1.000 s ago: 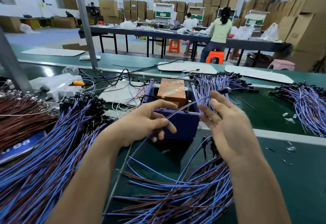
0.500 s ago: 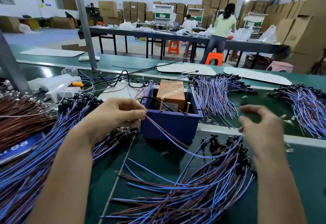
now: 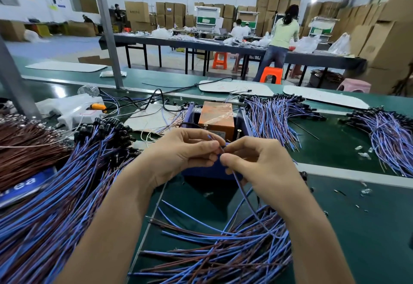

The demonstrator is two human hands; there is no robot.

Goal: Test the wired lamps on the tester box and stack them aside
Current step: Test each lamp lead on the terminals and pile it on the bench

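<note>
Right hand [image 3: 257, 163] back from near pile [image 3: 223, 252] with fresh lamp wire [image 3: 248, 201]; left hand [image 3: 185, 152] meets it, both pinching wire ends just near of tester box [image 3: 201, 171] (lamp head hidden). Next test likely starting.

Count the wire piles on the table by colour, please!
Brown pile: 1
Blue-and-brown piles: 4
Total: 5
</note>
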